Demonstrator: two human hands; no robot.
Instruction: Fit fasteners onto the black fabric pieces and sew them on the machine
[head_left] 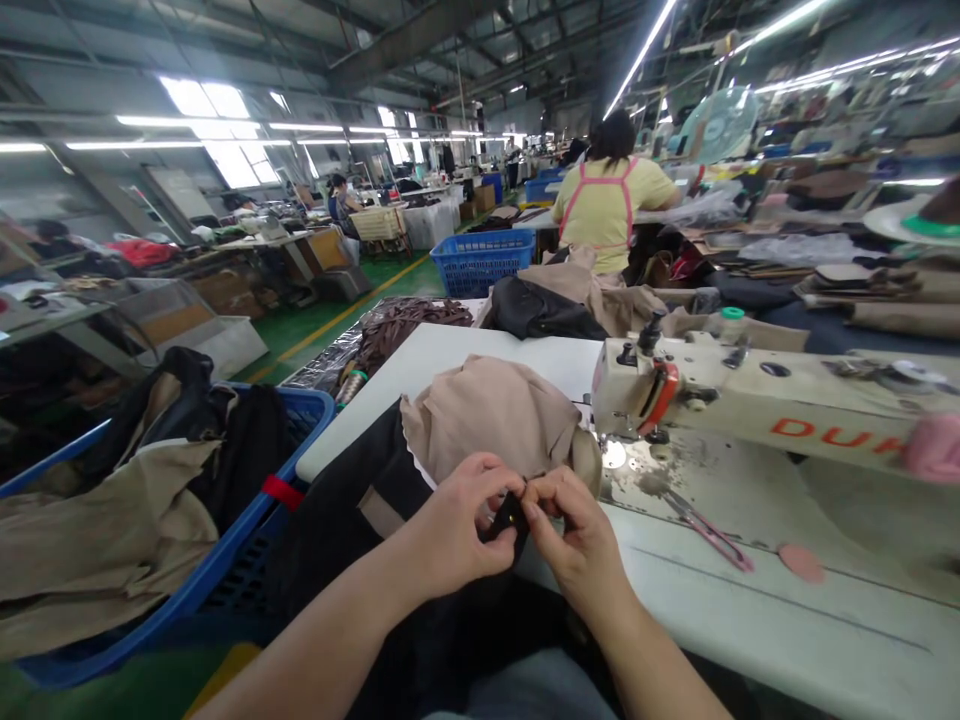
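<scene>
My left hand (457,520) and my right hand (574,530) meet at the front edge of the white sewing table (750,620). Both are closed in a pinch on the edge of a black fabric piece (375,520) that hangs off the table toward my lap. A beige fabric piece (495,415) lies bunched on the table just behind my fingers. The sewing machine (750,400), cream with orange letters, stands to the right of the beige fabric. Pink-handled snips (709,535) lie on the table to the right of my right hand.
A blue basket (247,545) of beige and black cloth stands at my left. Brown strips (405,325) lie beyond the table. Ahead, a person in a yellow top (607,205) sits facing away beside another blue basket (480,260). Cluttered tables fill the right side.
</scene>
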